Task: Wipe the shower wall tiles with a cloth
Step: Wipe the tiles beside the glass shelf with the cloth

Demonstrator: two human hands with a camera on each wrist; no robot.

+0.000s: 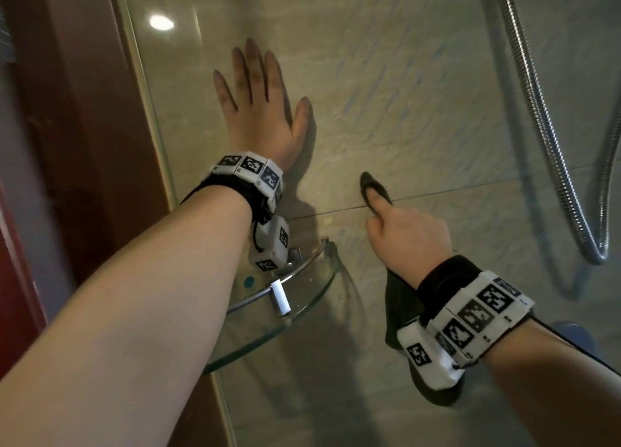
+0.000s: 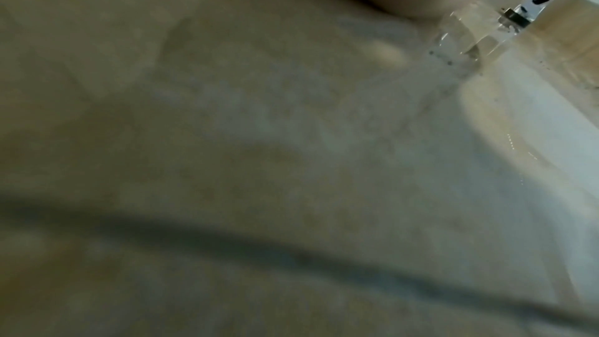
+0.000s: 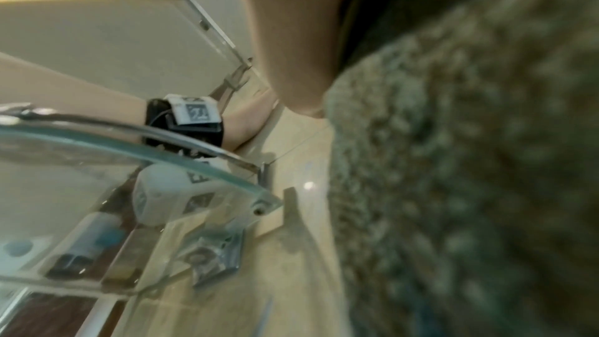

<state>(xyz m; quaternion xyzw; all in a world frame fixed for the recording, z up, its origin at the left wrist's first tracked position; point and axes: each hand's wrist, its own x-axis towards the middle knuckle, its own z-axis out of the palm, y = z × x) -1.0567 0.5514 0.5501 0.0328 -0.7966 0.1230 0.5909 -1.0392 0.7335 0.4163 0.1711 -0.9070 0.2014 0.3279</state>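
Cloth (image 1: 400,308) is a dark, nubbly rag, soft and floppy, so it looks light and should mould to the wall tiles (image 1: 420,86) fine. Right hand (image 1: 408,236) has it bunched in a curled grip, one corner poking out past the thumb onto a grout line at about 12 o'clock from the knuckles, the rest dangling by the wrist at 6. I'd bunch more of it under the palm so less flaps loose. Left hand (image 1: 260,110) is spread flat on the tile at 10 o'clock, just above the glass corner shelf (image 1: 302,325). Shower hose (image 1: 537,110) hangs at 2 o'clock.
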